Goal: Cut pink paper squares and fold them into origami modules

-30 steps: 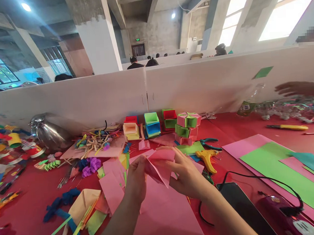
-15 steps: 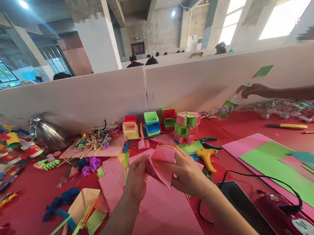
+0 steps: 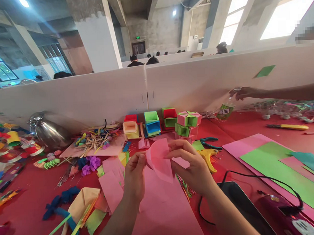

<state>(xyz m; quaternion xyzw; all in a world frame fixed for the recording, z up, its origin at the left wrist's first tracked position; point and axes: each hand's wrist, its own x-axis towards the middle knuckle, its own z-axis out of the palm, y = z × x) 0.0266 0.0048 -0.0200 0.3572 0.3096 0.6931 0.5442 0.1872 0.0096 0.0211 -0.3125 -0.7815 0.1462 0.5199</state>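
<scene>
My left hand (image 3: 135,179) and my right hand (image 3: 192,166) both pinch a folded pink paper piece (image 3: 160,159), held up just above a large pink sheet (image 3: 163,214) on the red table (image 3: 28,213). The left thumb and fingers grip its left edge; the right fingers close on its right side. Behind it stand several folded paper boxes (image 3: 152,123) in red, green, blue and yellow, and a pink-green stack (image 3: 188,124).
A yellow glue gun (image 3: 207,158), green-handled pliers (image 3: 210,142), a phone (image 3: 244,207) and a corded purple device (image 3: 283,209) lie right. Coloured sheets (image 3: 279,167) spread far right. Another person's hand (image 3: 245,93) holds a bottle (image 3: 225,109). Paper scraps, sticks and a metal kettle (image 3: 49,131) sit left.
My hands have lifted the pink piece slightly and turned it, opening its fold. The other person's hand moved left from the right edge and now tilts the bottle near the divider.
</scene>
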